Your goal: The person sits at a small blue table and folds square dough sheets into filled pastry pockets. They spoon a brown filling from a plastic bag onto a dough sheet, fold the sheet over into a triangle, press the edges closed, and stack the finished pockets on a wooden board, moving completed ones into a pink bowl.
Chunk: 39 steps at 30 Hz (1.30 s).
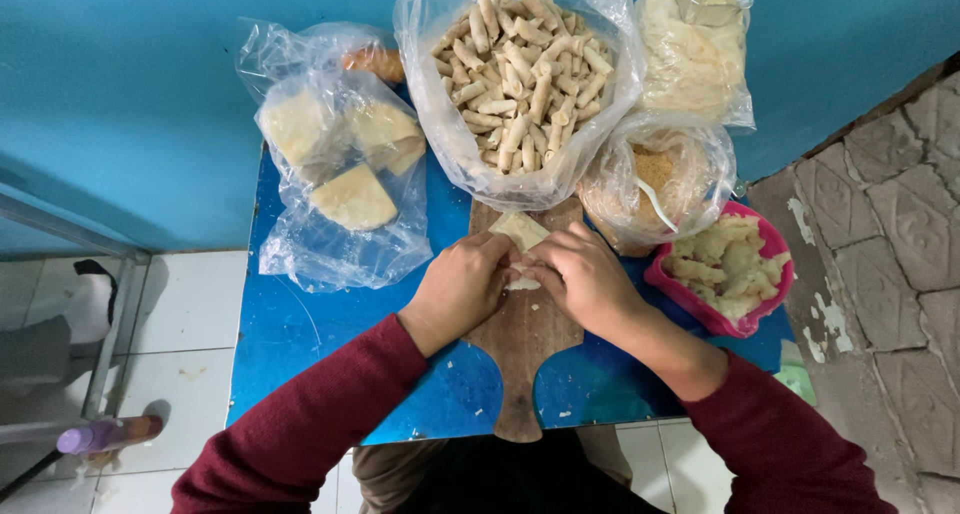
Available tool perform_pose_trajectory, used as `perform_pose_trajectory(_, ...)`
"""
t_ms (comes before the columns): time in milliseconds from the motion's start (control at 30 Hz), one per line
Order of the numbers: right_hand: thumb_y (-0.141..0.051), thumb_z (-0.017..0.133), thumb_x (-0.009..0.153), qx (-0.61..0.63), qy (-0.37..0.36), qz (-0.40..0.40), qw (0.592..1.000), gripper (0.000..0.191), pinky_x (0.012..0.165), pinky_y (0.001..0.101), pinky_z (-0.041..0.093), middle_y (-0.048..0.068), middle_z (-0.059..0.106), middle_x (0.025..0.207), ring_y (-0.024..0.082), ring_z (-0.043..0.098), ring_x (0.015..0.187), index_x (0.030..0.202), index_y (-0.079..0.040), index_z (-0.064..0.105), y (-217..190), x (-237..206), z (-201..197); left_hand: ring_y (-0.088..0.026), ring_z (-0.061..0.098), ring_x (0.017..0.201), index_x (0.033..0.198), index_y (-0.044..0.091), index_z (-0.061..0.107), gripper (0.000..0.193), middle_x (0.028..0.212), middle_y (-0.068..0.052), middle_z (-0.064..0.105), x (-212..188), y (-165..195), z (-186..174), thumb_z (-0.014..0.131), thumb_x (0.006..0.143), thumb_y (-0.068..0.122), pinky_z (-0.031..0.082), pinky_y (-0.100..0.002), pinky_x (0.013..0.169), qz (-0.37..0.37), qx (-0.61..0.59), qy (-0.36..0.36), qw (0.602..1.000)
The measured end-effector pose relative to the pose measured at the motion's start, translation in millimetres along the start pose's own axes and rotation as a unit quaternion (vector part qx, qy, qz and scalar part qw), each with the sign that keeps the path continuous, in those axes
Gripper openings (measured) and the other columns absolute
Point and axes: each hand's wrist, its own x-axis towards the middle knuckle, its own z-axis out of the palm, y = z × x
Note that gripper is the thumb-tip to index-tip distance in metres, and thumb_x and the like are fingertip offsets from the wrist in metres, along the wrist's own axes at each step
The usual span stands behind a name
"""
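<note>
My left hand (462, 286) and my right hand (582, 277) meet over a wooden cutting board (523, 344) on a small blue table (300, 324). Both hold a pale dough wrapper (520, 231) between their fingertips, folding it; its far corner sticks out beyond my fingers, and a bit of filling (522, 284) shows beneath them. Both sleeves are dark red. Just beyond my hands stands a clear bag of several finished pale rolls (520, 64).
A pink bowl of pale filling (728, 264) sits to the right of the board. A bag of orange-brown crumbs (655, 179), a bag of wrapper stacks (345, 164) and another bag of pale sheets (693, 49) crowd the table's far side. A turquoise wall stands behind.
</note>
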Motion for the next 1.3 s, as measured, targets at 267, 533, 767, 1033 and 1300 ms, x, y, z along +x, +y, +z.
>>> perform_pose_trajectory(267, -0.006, 0.073, 0.084, -0.015, 0.046, -0.008, 0.999, 0.012, 0.083, 0.0430, 0.047, 0.010, 0.068, 0.093, 0.033, 0.058, 0.091, 0.096, -0.003, 0.072, 0, 6, 1, -0.039, 0.064, 0.086, 0.090, 0.006, 0.067, 0.006, 0.089, -0.016, 0.066, 2, -1, 4, 0.068, 0.085, 0.004, 0.053, -0.047, 0.078, 0.081, 0.046, 0.066, 0.993)
perform_pose_trajectory(533, -0.011, 0.073, 0.085, -0.063, 0.034, -0.005, 0.997, 0.009, 0.081, 0.0452, 0.045, 0.010, 0.068, 0.090, 0.033, 0.058, 0.088, 0.091, -0.004, 0.072, -10, 4, -2, -0.041, 0.065, 0.086, 0.093, 0.002, 0.063, 0.009, 0.088, -0.018, 0.067, -4, 2, 3, 0.067, 0.086, 0.005, 0.052, -0.049, 0.078, 0.026, -0.006, 0.050, 0.998)
perform_pose_trajectory(767, -0.007, 0.070, 0.089, -0.094, 0.065, -0.032, 0.993, 0.010, 0.087, 0.0431, 0.046, 0.009, 0.067, 0.096, 0.032, 0.057, 0.094, 0.098, -0.004, 0.073, -7, 6, 2, -0.040, 0.063, 0.087, 0.094, 0.002, 0.065, 0.006, 0.092, -0.019, 0.066, 3, 1, 5, 0.068, 0.089, 0.005, 0.051, -0.048, 0.081, 0.055, 0.028, 0.071, 0.996)
perform_pose_trajectory(1033, -0.013, 0.074, 0.083, -0.072, 0.044, -0.045, 0.995, 0.016, 0.085, 0.0443, 0.046, 0.009, 0.069, 0.098, 0.032, 0.059, 0.095, 0.097, -0.005, 0.072, -11, 5, -1, -0.041, 0.059, 0.092, 0.098, 0.000, 0.064, 0.025, 0.096, -0.019, 0.062, -9, 9, -6, 0.074, 0.075, 0.005, 0.050, -0.047, 0.081, 0.062, 0.024, 0.072, 0.995)
perform_pose_trajectory(1300, -0.014, 0.076, 0.086, -0.015, 0.042, -0.002, 0.999, 0.012, 0.080, 0.0417, 0.048, 0.007, 0.070, 0.092, 0.031, 0.060, 0.089, 0.093, -0.005, 0.073, -1, 9, 1, -0.033, 0.060, 0.096, 0.097, 0.007, 0.066, 0.019, 0.093, -0.011, 0.063, -5, -7, -5, 0.071, 0.078, 0.005, 0.051, -0.043, 0.085, 0.116, 0.106, 0.010, 0.987)
